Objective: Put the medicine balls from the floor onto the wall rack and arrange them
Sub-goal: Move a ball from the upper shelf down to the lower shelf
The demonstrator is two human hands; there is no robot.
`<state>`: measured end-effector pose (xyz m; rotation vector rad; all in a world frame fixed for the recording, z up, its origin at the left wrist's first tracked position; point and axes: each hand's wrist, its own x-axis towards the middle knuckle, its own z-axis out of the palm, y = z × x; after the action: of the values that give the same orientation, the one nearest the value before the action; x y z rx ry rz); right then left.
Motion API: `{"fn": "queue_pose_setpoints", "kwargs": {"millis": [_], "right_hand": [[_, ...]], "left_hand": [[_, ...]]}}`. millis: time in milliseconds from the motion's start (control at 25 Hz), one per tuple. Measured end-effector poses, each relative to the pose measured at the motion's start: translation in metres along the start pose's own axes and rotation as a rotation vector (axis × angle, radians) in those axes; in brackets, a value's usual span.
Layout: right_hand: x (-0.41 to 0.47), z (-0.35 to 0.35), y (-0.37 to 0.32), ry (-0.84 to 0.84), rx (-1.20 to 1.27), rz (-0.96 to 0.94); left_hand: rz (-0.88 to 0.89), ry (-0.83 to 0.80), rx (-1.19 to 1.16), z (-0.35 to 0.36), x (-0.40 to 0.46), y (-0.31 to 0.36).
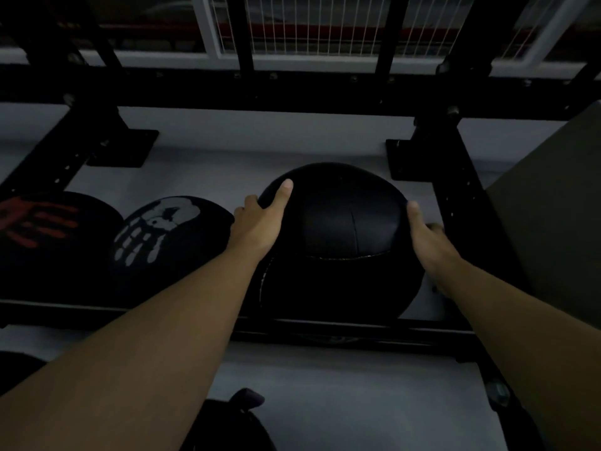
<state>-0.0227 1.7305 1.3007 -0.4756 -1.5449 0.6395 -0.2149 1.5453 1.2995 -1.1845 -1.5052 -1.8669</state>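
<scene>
Both hands on plain black medicine ball (341,236), which sits on wall rack (325,325) rails, right end of row. Left hand (260,219) clasps ball's left side, thumb up over top. Right hand (426,236) clasps right side, fingers wrapped behind, hidden. Skull-print ball (162,236) just beside on left, touching or nearly touching, can't tell. Red-print ball (42,229) farther left, same rails. Dim light, detail poor. Grey box (553,206) to right of rack upright.

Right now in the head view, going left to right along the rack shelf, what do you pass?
Red-print ball → white-print ball → left hand → plain black ball → right hand → rack upright.
</scene>
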Motion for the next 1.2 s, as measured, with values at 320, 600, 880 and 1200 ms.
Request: {"fn": "queue_pose_setpoints", "kwargs": {"millis": [320, 600, 880, 1200], "right_hand": [[0.031, 0.021, 0.023, -0.024, 0.279, -0.069], [0.008, 0.016, 0.023, -0.043, 0.408, -0.103], [-0.027, -0.017, 0.013, -0.026, 0.510, -0.158], [-0.056, -0.052, -0.004, -0.164, 0.665, -0.163]], "left_hand": [[-0.010, 0.041, -0.300, 0.024, 0.025, -0.026], [0.041, 0.059, -0.442, 0.019, 0.019, -0.048], [0.063, 0.112, -0.579, -0.008, -0.013, -0.016], [0.064, -0.139, -0.734, -0.047, -0.058, 0.015]]}}
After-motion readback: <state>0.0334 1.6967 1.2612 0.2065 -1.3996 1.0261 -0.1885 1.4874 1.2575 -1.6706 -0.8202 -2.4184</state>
